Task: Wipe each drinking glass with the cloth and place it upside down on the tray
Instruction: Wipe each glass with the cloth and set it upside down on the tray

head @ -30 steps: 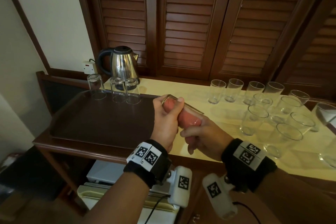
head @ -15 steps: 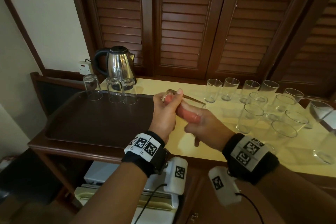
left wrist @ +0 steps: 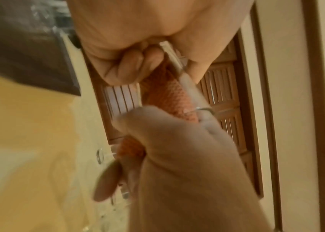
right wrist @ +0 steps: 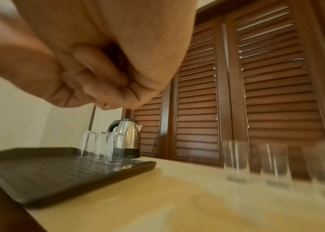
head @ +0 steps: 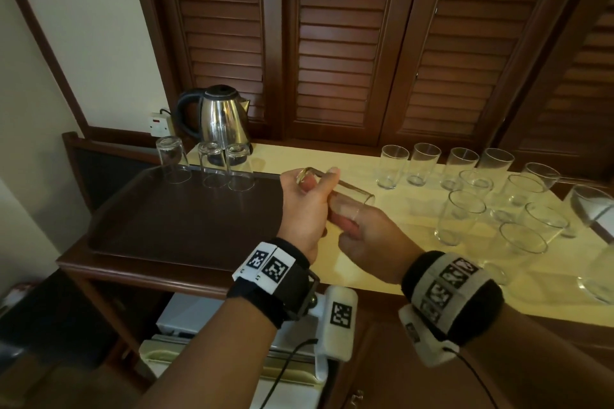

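Your left hand [head: 307, 209] grips the glass [head: 345, 197] near its base; your right hand [head: 368, 242] pinches the cloth [left wrist: 169, 97] inside it. It's thin, slick and breakable, so hold the wall, not the rim.

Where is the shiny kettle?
In the head view the kettle stands at the back left of the counter, against the shutters, just behind the three upside-down glasses on the tray.

No readable text, brand or number anywhere; only black-and-white square code markers on wristbands [head: 269, 265] behind both hands, undecipherable.
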Available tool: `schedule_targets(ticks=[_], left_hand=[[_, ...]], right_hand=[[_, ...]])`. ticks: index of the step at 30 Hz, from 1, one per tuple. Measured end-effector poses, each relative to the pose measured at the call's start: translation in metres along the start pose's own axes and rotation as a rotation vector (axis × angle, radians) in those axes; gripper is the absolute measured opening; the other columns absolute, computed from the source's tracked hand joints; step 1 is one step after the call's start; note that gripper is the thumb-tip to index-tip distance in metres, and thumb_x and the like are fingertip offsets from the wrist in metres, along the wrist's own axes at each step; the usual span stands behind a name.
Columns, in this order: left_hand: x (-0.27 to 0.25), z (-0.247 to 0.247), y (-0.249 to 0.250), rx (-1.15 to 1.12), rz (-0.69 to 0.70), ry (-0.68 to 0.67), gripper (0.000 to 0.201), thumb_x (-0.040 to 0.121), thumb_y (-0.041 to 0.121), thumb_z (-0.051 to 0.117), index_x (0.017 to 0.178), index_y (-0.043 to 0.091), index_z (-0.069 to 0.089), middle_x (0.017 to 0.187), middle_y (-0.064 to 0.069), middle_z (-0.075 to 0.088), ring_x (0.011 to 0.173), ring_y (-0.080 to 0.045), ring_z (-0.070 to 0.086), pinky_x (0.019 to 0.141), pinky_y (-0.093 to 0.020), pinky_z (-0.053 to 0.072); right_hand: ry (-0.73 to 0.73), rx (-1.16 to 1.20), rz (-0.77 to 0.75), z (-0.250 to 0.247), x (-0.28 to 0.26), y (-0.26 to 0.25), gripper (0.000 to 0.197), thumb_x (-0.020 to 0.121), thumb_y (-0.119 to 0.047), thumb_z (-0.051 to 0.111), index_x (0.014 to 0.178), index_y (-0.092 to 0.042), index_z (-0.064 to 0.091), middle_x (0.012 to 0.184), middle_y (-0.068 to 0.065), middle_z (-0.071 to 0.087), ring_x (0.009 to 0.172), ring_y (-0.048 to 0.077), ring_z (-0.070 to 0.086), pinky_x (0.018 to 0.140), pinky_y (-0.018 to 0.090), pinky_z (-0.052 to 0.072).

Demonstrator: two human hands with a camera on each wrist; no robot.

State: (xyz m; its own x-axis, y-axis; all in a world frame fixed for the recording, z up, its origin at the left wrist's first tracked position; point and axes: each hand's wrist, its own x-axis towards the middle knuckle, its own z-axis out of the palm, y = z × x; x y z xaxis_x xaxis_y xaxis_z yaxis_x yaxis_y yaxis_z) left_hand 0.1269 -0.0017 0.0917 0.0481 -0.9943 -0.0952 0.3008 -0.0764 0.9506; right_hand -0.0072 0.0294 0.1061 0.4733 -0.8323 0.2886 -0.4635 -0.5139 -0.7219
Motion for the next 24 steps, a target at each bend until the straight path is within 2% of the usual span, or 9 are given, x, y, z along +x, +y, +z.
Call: schedule_targets(ticks=[4,7,10,11,13,15,18,21,24], left_hand=[[-0.004,0.001,-0.001,-0.110,0.092,-0.033,0.049,0.085,0.038,0.080,0.123,0.031,0.048,0.114,-0.011,0.062,0.110,-0.042,0.069,0.091,-0.063,0.059],[-0.001,0.000,0.001,0.023,0.057,-0.019,0.047,0.092,0.050,0.075,0.124,0.035,0.044,0.105,-0.007,0.060,0.080,-0.024,0.064,0.060,-0.043,0.056],[-0.001,0.001,0.001,0.059,-0.012,-0.014,0.037,0.099,0.050,0.065,0.124,0.035,0.042,0.099,-0.004,0.057,0.073,-0.015,0.053,0.057,-0.032,0.040],[-0.001,0.002,0.001,0.016,-0.020,-0.020,0.034,0.100,0.045,0.065,0.124,0.034,0.043,0.101,-0.005,0.057,0.077,-0.017,0.056,0.060,-0.033,0.043],[-0.006,0.004,-0.004,-0.108,0.010,-0.017,0.030,0.101,0.035,0.067,0.122,0.029,0.046,0.106,-0.008,0.059,0.091,-0.025,0.064,0.071,-0.045,0.056],[-0.007,0.003,-0.007,-0.190,0.060,-0.037,0.030,0.101,0.031,0.068,0.121,0.027,0.047,0.110,-0.010,0.060,0.097,-0.032,0.067,0.083,-0.056,0.059],[-0.003,-0.004,-0.010,-0.029,0.059,-0.019,0.035,0.098,0.043,0.069,0.123,0.031,0.047,0.101,-0.010,0.056,0.069,-0.024,0.055,0.059,-0.038,0.050],[0.002,-0.006,-0.010,0.035,-0.003,0.027,0.036,0.097,0.047,0.068,0.124,0.034,0.046,0.103,-0.007,0.058,0.074,-0.018,0.053,0.058,-0.032,0.041],[-0.002,-0.002,-0.013,-0.094,0.032,0.030,0.031,0.099,0.031,0.069,0.121,0.028,0.048,0.104,-0.006,0.059,0.093,-0.026,0.059,0.075,-0.045,0.050]], right_hand=[[-0.078,0.779,0.234,-0.003,-0.006,-0.007,0.053,0.090,0.014,0.054,0.124,-0.026,0.060,0.074,0.008,0.053,0.045,0.009,0.041,0.042,0.026,0.034],[-0.063,0.416,0.119,-0.009,-0.002,-0.001,0.072,0.089,0.014,0.054,0.142,-0.033,0.049,0.092,-0.007,0.064,0.059,0.008,0.056,0.051,0.029,0.049],[-0.056,-0.138,-0.029,-0.007,0.001,0.003,0.086,0.083,0.012,0.052,0.153,-0.036,0.038,0.144,-0.019,0.052,0.125,0.000,0.055,0.104,0.034,0.051],[-0.050,-0.096,-0.012,-0.005,0.001,0.003,0.085,0.083,0.012,0.053,0.152,-0.034,0.040,0.140,-0.013,0.056,0.122,0.003,0.057,0.103,0.036,0.052],[-0.035,0.272,0.114,-0.002,-0.001,0.003,0.076,0.086,0.014,0.056,0.148,-0.029,0.046,0.099,0.006,0.066,0.075,0.012,0.062,0.063,0.035,0.057],[-0.058,0.625,0.241,-0.002,-0.003,0.001,0.068,0.088,0.015,0.055,0.144,-0.025,0.051,0.077,0.006,0.056,0.052,0.012,0.045,0.043,0.030,0.040],[-0.043,0.338,0.121,-0.005,-0.005,0.003,0.075,0.087,0.016,0.053,0.145,-0.030,0.049,0.094,-0.005,0.063,0.064,0.001,0.058,0.056,0.024,0.051],[-0.025,-0.253,-0.077,0.002,-0.004,0.008,0.083,0.083,0.013,0.050,0.152,-0.032,0.041,0.145,-0.014,0.052,0.125,-0.001,0.055,0.102,0.029,0.051],[-0.071,0.082,0.080,0.004,-0.003,0.004,0.075,0.087,0.010,0.056,0.149,-0.031,0.043,0.112,-0.002,0.065,0.080,0.013,0.066,0.068,0.037,0.061]])
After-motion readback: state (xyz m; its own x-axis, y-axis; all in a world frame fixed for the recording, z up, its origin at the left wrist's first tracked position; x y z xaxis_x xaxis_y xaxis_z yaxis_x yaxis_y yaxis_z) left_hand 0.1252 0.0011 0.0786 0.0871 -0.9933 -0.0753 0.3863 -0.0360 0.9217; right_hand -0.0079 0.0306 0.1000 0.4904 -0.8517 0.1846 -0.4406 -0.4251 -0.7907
